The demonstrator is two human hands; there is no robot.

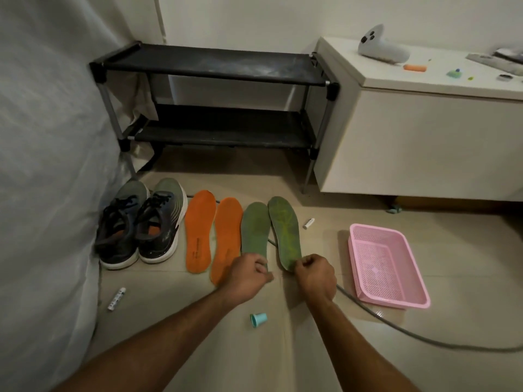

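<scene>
Centrally, both hands meet the heel ends of two green insoles lying flat on the floor; the left hand, fingers curled tight, grips the heel of the left green insole; the right hand, fingers curled with the thumb on top, pinches the heel of the right green insole; both insoles run away from the fingertips, side by side, toes farthest from the person. Just left of the left fingers lie two orange insoles, parallel to the green pair; farther left stand the shoes, a dark pair against a grey cloth. Right of the right fingers, near but apart, sits a pink basket; a grey cable emerges beside the right wrist and runs off right. Behind the knuckles, toward the person, lies a teal cap; well left of it, a white tube. Beyond the insole toes stand a black rack and a white cabinet.
</scene>
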